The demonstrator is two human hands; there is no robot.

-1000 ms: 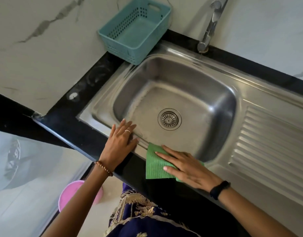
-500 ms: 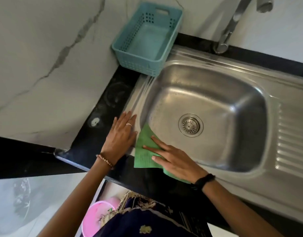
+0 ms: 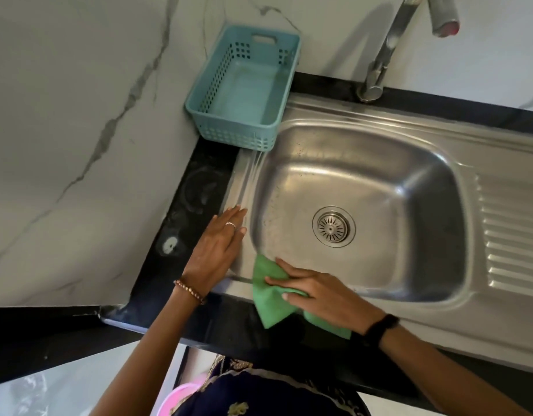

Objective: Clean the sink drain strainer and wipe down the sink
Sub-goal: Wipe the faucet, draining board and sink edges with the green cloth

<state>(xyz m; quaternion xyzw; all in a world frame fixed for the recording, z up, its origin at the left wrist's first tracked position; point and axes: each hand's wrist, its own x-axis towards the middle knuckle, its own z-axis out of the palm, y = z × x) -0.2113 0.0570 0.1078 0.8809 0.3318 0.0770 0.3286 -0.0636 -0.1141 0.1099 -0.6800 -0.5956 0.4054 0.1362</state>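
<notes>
A stainless steel sink (image 3: 409, 163) fills the middle of the view, with the round drain strainer (image 3: 333, 226) seated in the basin floor. A green cloth (image 3: 266, 291) lies over the sink's near left rim and hangs onto the black counter edge. My right hand (image 3: 322, 292) presses flat on the cloth, fingers spread toward the left. My left hand (image 3: 218, 250) rests flat on the sink's left rim, fingers together and holding nothing, just left of the cloth.
An empty teal plastic basket (image 3: 244, 88) stands at the sink's far left corner against the marble wall. The tap (image 3: 388, 46) rises behind the basin. A ribbed drainboard (image 3: 514, 238) lies to the right. A pink bucket (image 3: 175, 397) shows below the counter.
My right hand has slid the green cloth leftward along the near rim into the sink's near left corner. My left hand stays on the left rim. The view has shifted left.
</notes>
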